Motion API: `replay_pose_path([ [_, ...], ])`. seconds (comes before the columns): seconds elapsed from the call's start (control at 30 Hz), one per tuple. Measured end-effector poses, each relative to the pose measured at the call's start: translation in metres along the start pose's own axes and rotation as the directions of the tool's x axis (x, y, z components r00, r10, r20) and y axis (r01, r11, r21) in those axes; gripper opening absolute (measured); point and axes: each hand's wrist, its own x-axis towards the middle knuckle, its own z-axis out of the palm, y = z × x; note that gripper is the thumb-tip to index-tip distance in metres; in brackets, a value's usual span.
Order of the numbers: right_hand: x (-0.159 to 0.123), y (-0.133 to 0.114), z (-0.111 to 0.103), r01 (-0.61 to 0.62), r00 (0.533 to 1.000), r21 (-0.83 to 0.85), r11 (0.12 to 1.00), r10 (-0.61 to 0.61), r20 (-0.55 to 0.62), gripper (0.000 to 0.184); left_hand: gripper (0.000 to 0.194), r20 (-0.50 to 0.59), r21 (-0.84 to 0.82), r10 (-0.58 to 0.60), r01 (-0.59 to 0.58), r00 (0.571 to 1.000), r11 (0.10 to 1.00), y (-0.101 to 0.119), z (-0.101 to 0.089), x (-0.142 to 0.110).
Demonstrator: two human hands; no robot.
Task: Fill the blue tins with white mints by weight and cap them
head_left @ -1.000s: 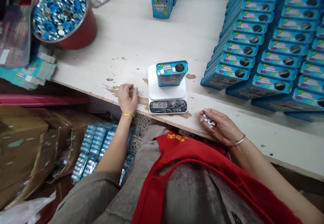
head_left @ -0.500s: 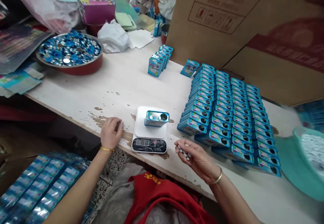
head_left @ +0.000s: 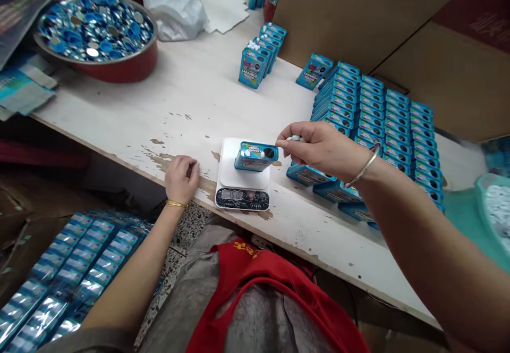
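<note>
Blue container (head_left: 252, 164) on scale (head_left: 243, 180), near front edge of table (head_left: 187, 98). Right hand (head_left: 321, 145): grip closed on white pellets (head_left: 295, 138), beside container. Left hand (head_left: 181, 179) slack, seemingly empty. Best released singly, without nudging container.

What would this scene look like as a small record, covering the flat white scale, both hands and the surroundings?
Scale: flat, white, black panel; reading blurred
On scale: blue printed rectangular container, two small white pellets on top
Left hand: rests loosely curled on the worn white tabletop
Right hand: holds similar white pieces near the container; contact unclear
Around: rows of similar blue containers; round red bowl of blue-and-silver pieces
</note>
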Motion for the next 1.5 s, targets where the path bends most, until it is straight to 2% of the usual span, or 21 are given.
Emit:
replay_pose_path([
  [0.1, 0.007, 0.001, 0.004, 0.008, 1.0, -0.231, 0.973, -0.004, 0.018, 0.011, 0.009, -0.004, -0.008, 0.002, -0.002, 1.0, 1.0, -0.001, 0.0, 0.0],
  [0.2, 0.01, 0.0, 0.007, 0.041, 0.999, -0.384, 0.922, -0.028, 0.04, 0.01, 0.009, -0.006, -0.004, -0.002, 0.002, 1.0, 1.0, -0.001, 0.001, 0.0],
  [0.37, 0.012, -0.006, 0.007, 0.055, 0.997, -0.477, 0.877, -0.021, 0.076, 0.016, 0.009, -0.01, -0.007, -0.013, 0.013, 1.0, 1.0, -0.001, 0.001, -0.001],
  [0.5, 0.015, -0.004, 0.007, 0.071, 0.995, -0.461, 0.884, -0.029, 0.097, 0.018, 0.01, -0.014, -0.012, -0.017, 0.017, 1.0, 1.0, -0.002, 0.003, -0.001],
  [0.57, 0.015, -0.003, 0.006, 0.086, 0.996, -0.377, 0.922, -0.065, 0.068, 0.014, 0.01, -0.015, -0.018, -0.029, 0.029, 0.999, 0.999, -0.001, 0.003, -0.002],
  [0.63, 0.013, -0.003, 0.005, 0.097, 0.995, -0.208, 0.973, -0.094, 0.024, 0.007, 0.01, -0.009, -0.031, -0.041, 0.04, 0.999, 0.999, -0.001, 0.003, -0.002],
  [0.73, 0.003, -0.004, 0.001, 0.031, 0.999, 0.081, 0.996, -0.031, -0.01, 0.005, 0.011, 0.01, -0.051, -0.06, 0.061, 0.998, 0.997, 0.001, 0.004, -0.004],
  [0.8, -0.006, 0.002, -0.003, -0.054, 0.998, 0.287, 0.956, 0.059, -0.007, 0.007, 0.012, 0.024, -0.055, -0.078, 0.079, 0.997, 0.995, 0.002, 0.005, -0.005],
  [0.87, -0.016, 0.014, -0.004, -0.162, 0.983, 0.489, 0.857, 0.184, 0.003, 0.015, 0.013, 0.035, -0.057, -0.089, 0.091, 0.995, 0.994, 0.002, 0.006, -0.007],
  [0.93, -0.027, 0.032, -0.002, -0.275, 0.944, 0.615, 0.739, 0.329, 0.027, 0.017, 0.013, 0.037, -0.064, -0.09, 0.092, 0.995, 0.994, 0.003, 0.007, -0.007],
  [1.0, -0.037, 0.05, 0.003, -0.336, 0.904, 0.668, 0.664, 0.426, 0.031, 0.01, 0.013, 0.033, -0.073, -0.089, 0.092, 0.995, 0.993, 0.002, 0.007, -0.008],
  [1.07, -0.047, 0.063, 0.008, -0.352, 0.882, 0.688, 0.634, 0.47, 0.019, 0.002, 0.014, 0.03, -0.072, -0.087, 0.089, 0.996, 0.993, 0.002, 0.008, -0.008],
  [1.1, -0.05, 0.066, 0.01, -0.351, 0.88, 0.689, 0.633, 0.475, 0.013, 0.004, 0.014, 0.03, -0.067, -0.083, 0.085, 0.996, 0.994, 0.002, 0.008, -0.008],
  [1.33, -0.05, 0.054, 0.014, -0.226, 0.947, 0.619, 0.752, 0.32, -0.042, 0.003, 0.014, 0.023, -0.038, -0.068, 0.068, 0.997, 0.997, 0.004, 0.007, -0.006],
  [1.5, -0.044, 0.05, 0.026, -0.221, 0.965, 0.682, 0.697, 0.255, 0.052, 0.011, 0.017, 0.031, -0.028, -0.066, 0.067, 0.997, 0.997, 0.001, 0.007, -0.005],
])
